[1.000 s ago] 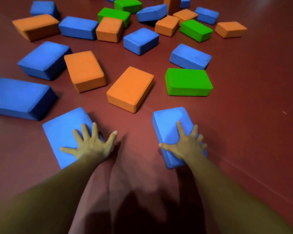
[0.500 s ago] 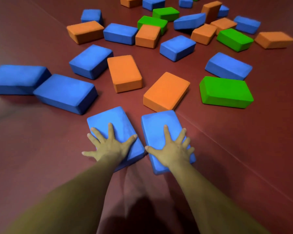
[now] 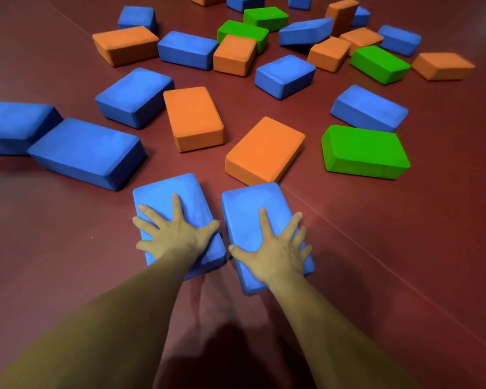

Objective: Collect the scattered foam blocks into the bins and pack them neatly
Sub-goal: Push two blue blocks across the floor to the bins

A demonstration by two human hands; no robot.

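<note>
Two blue foam blocks lie flat side by side on the dark red floor close in front of me. My left hand (image 3: 173, 234) presses flat, fingers spread, on the left blue block (image 3: 171, 197). My right hand (image 3: 275, 248) presses the same way on the right blue block (image 3: 250, 209). A narrow gap separates the two blocks. No bin is in view.
Several more blue, orange and green blocks are scattered beyond: an orange block (image 3: 264, 150) just ahead of the right one, another orange block (image 3: 192, 116), a green block (image 3: 364, 151), a big blue block (image 3: 87, 151) at left. Bare red floor (image 3: 404, 262) spreads to the right.
Both hands have slid their blue blocks together; a second ago they lay well apart, now they sit almost touching. The view has shifted, showing more blocks at left.
</note>
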